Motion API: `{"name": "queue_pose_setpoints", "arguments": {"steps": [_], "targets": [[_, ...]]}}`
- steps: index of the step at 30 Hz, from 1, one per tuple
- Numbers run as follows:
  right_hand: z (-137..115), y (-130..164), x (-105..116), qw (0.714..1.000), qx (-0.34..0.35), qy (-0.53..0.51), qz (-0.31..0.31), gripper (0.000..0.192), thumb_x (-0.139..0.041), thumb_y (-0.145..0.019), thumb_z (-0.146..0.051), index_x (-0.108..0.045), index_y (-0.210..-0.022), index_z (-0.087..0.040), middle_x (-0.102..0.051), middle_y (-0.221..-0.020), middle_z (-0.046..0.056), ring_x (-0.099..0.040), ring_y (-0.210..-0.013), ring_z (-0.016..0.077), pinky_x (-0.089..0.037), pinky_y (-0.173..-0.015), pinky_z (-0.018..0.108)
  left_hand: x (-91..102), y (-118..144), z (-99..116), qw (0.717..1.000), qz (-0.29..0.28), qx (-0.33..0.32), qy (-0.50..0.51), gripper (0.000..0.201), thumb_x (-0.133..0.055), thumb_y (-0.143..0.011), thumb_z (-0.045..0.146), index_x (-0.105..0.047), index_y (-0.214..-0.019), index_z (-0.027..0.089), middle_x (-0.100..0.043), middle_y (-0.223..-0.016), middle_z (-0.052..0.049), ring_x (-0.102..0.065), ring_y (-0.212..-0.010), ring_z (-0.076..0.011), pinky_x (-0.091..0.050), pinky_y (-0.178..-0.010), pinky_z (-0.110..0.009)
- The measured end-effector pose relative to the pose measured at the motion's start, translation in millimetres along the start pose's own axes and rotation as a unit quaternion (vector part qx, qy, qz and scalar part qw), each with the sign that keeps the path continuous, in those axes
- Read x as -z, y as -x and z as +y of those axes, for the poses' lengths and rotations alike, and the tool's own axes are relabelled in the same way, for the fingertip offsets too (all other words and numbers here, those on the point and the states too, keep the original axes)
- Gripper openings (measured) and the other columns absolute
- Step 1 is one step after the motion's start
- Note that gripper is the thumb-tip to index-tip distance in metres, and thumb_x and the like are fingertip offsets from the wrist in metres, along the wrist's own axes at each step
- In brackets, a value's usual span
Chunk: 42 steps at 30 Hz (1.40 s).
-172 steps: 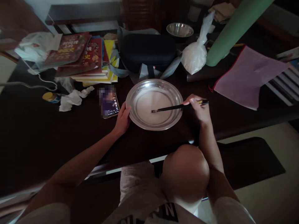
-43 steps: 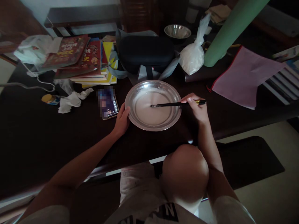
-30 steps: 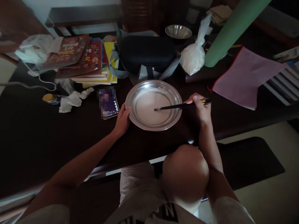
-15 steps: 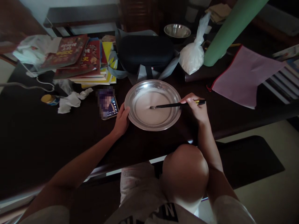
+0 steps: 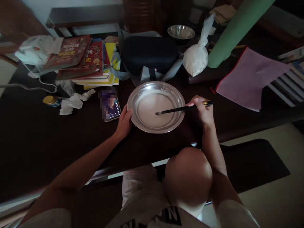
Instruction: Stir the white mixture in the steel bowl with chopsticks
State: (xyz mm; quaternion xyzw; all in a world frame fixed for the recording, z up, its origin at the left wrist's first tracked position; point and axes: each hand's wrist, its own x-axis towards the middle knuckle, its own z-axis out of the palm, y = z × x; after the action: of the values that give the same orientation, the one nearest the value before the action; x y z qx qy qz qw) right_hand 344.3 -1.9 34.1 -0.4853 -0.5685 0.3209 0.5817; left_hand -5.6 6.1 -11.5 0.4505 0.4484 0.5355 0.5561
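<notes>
The left hand (image 5: 124,122) grips the left rim of a metal bowl (image 5: 156,130) on the near tabletop (image 5: 61,142); the right hand (image 5: 203,110) holds dark chopsticks (image 5: 174,110), tips at the pale liquid (image 5: 152,104) inside.

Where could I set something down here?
The table is barest left of the left hand, this side of the tissue and phone; a smaller gap lies between the right hand and pink pouch. Behind the metal bowl it's crowded: books, black case, white bag.
</notes>
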Motion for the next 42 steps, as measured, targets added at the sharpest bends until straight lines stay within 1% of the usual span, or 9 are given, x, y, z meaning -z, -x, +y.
{"name": "queue_pose_setpoints", "arguments": {"steps": [3, 8, 12, 17, 22, 27, 32, 37, 42], "targets": [[-0.6, -0.3, -0.7, 0.999, 0.012, 0.018, -0.035, 0.042, -0.076, -0.089, -0.067, -0.083, -0.074, -0.028, -0.080, -0.077, 0.001, -0.077, -0.079, 0.0206, -0.060, -0.080, 0.036, -0.2, 0.1, 0.1, 1.000, -0.007, -0.010, -0.003, 0.054, -0.079, -0.087, 0.064, -0.072, -0.122, 0.024, -0.079, -0.119, -0.008, -0.075, -0.117, -0.0315, -0.062, -0.103, -0.046], [-1.5, 0.0, -0.2, 1.000, 0.001, -0.001, 0.009, 0.042, -0.075, -0.091, -0.065, -0.081, -0.072, -0.028, -0.077, -0.071, -0.001, -0.075, -0.073, 0.0186, -0.059, -0.078, 0.035, -1.0, 0.8, 0.8, 1.000, -0.003, -0.005, 0.005, 0.048, -0.079, -0.087, 0.061, -0.072, -0.120, 0.026, -0.079, -0.120, -0.007, -0.074, -0.119, -0.0314, -0.060, -0.106, -0.047], [-2.7, -0.5, -0.1, 0.999, 0.010, 0.017, -0.041, 0.043, -0.075, -0.090, -0.067, -0.082, -0.073, -0.028, -0.080, -0.077, 0.001, -0.076, -0.079, 0.0201, -0.059, -0.080, 0.036, -2.1, 1.2, 1.9, 1.000, 0.001, -0.003, 0.002, 0.051, -0.079, -0.086, 0.061, -0.071, -0.121, 0.025, -0.079, -0.120, -0.007, -0.073, -0.120, -0.0317, -0.061, -0.104, -0.046], [-2.1, -0.7, 0.9, 1.000, 0.014, 0.011, 0.015, 0.044, -0.074, -0.092, -0.065, -0.082, -0.071, -0.027, -0.073, -0.067, -0.001, -0.069, -0.067, 0.0167, -0.055, -0.071, 0.033, -1.6, 0.6, 0.9, 1.000, 0.003, -0.001, 0.006, 0.049, -0.079, -0.086, 0.061, -0.071, -0.118, 0.025, -0.079, -0.115, -0.007, -0.074, -0.119, -0.0314, -0.061, -0.104, -0.044], [-4.7, -0.4, -1.8, 0.998, 0.026, 0.010, -0.055, 0.042, -0.074, -0.092, -0.065, -0.083, -0.073, -0.028, -0.076, -0.075, 0.001, -0.073, -0.076, 0.0185, -0.058, -0.077, 0.035, -1.7, 0.3, 0.7, 1.000, 0.005, 0.000, 0.003, 0.046, -0.078, -0.087, 0.058, -0.071, -0.117, 0.024, -0.078, -0.116, -0.007, -0.074, -0.118, -0.0311, -0.060, -0.106, -0.045], [-3.0, 0.1, 0.0, 0.999, 0.033, -0.002, 0.012, 0.042, -0.071, -0.095, -0.063, -0.080, -0.070, -0.030, -0.076, -0.073, 0.000, -0.074, -0.077, 0.0195, -0.060, -0.083, 0.038, -1.8, 0.5, 0.5, 1.000, 0.003, -0.006, 0.009, 0.045, -0.079, -0.086, 0.059, -0.071, -0.115, 0.024, -0.078, -0.115, -0.007, -0.074, -0.118, -0.0308, -0.060, -0.106, -0.045], [-1.4, -0.4, -0.4, 0.999, 0.029, 0.020, -0.039, 0.044, -0.074, -0.091, -0.067, -0.080, -0.071, -0.029, -0.081, -0.079, 0.002, -0.077, -0.084, 0.0226, -0.060, -0.086, 0.040, -1.4, -0.2, -0.9, 1.000, 0.006, -0.006, 0.007, 0.049, -0.080, -0.086, 0.060, -0.071, -0.118, 0.024, -0.079, -0.117, -0.006, -0.075, -0.116, -0.0305, -0.062, -0.103, -0.044], [-1.8, -0.1, 0.5, 1.000, 0.016, 0.001, 0.016, 0.044, -0.073, -0.092, -0.065, -0.080, -0.069, -0.028, -0.077, -0.071, 0.000, -0.075, -0.075, 0.0205, -0.060, -0.081, 0.038, -0.6, -0.1, -1.1, 1.000, 0.002, -0.009, -0.001, 0.049, -0.078, -0.087, 0.060, -0.072, -0.120, 0.025, -0.079, -0.119, -0.007, -0.075, -0.116, -0.0314, -0.062, -0.103, -0.047], [-4.3, -0.5, -1.8, 0.998, 0.021, 0.036, -0.040, 0.046, -0.073, -0.089, -0.070, -0.082, -0.074, -0.028, -0.082, -0.080, 0.003, -0.078, -0.084, 0.0230, -0.060, -0.084, 0.039, 0.9, 0.4, -0.8, 1.000, -0.011, -0.013, -0.018, 0.050, -0.074, -0.091, 0.061, -0.070, -0.126, 0.024, -0.078, -0.121, -0.008, -0.074, -0.117, -0.0311, -0.061, -0.105, -0.048]]}}
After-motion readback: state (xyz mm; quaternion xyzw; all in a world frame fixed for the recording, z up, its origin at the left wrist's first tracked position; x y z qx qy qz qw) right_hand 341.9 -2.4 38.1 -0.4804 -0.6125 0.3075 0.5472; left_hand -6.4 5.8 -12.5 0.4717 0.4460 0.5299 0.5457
